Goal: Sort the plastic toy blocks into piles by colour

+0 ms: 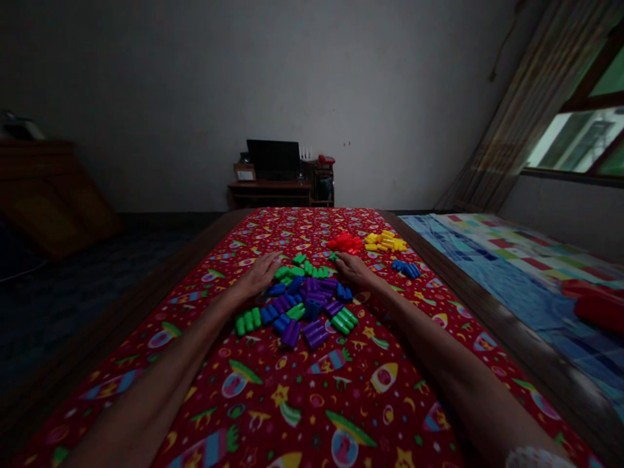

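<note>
On brown-edged counter (pixel 209 233) under red fabric cloth (pixel 302 390) printed with rockets and stars: loose pile of green, blue and purple plastic blocks (pixel 314 286), each shaped like a row of joined tubes, mid-cloth between both hands. Green mostly on far side, plus some at near left and near right; purple and blue mixed through middle, purple also along near edge

Left hand (pixel 262 273): at left far side of pile, fingers extended forward beside green blocks, grip released by the look of it

Right hand (pixel 355 270): at right far side, fingertips at green plastic block (pixel 333 257), partly hidden by fingers; cannot tell if grip grasping it or only touching

Beyond right hand: cluster of red plastic blocks (pixel 346 243), with cluster of yellow plastic blocks (pixel 385 242) just beside on the right. Nearer and further right, small group of blue plastic blocks (pixel 405 268), well apart from pile

Against far wall: black flat-screen monitor (pixel 273 158) on brown wooden desk (pixel 268 190). Right of counter: blue patterned bedding (pixel 478 260), long patterned curtain (pixel 517 117) beside window (pixel 580 136)
</note>
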### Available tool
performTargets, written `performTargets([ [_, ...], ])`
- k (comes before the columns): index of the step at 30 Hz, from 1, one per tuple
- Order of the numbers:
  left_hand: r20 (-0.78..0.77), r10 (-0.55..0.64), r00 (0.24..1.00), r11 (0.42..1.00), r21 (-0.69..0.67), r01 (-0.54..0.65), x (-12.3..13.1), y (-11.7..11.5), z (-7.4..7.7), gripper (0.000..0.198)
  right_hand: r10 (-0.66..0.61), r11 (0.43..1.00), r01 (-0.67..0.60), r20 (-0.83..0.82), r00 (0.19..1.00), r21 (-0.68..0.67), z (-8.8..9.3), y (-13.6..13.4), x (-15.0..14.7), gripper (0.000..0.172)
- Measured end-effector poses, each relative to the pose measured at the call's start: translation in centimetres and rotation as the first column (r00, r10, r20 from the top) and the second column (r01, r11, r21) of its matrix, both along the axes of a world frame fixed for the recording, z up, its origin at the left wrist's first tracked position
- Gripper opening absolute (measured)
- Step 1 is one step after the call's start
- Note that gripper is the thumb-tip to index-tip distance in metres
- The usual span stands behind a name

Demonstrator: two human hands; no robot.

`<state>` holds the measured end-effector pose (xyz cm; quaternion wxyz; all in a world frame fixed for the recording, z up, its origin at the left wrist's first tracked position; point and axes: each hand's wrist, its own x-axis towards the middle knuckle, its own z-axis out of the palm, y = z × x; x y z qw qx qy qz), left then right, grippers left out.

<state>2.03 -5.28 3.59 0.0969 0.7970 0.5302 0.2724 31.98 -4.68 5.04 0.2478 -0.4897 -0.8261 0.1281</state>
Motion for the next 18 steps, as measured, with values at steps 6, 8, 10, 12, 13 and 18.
performTargets([
  [6,0.072,-0.033,0.997,0.998,-0.055,0.037,-0.3,-0.1,-2.0,0.073,0.179,0.984,-0.177,0.093,0.979,-0.034,0.5,0.5,-3.5,0.026],
  [8,0.051,-0.087,0.995,0.996,-0.011,0.087,0.0,-0.2,-2.1,0.067,0.149,0.989,-0.149,0.077,0.986,-0.009,0.5,0.5,-4.4,0.028],
  [10,0.023,-0.121,0.992,0.993,0.018,0.120,0.2,-0.3,-2.1,0.062,0.059,0.997,-0.061,0.052,0.997,0.049,0.4,0.7,-5.1,0.032],
  [12,0.017,-0.122,0.992,0.992,0.026,0.121,0.3,-0.4,-2.0,0.058,0.043,0.996,-0.047,0.059,0.997,0.072,0.2,1.1,-5.7,0.040],
  [13,0.024,-0.110,0.994,0.994,0.027,0.110,0.3,-0.4,-1.9,0.057,0.087,0.994,-0.092,0.081,0.993,0.056,0.2,1.4,-6.0,0.042],
  [18,0.095,-0.071,0.993,0.997,0.016,0.070,0.1,-0.5,-1.7,0.055,0.326,0.945,-0.321,0.127,0.937,-0.055,0.5,1.5,-7.1,0.043],
])
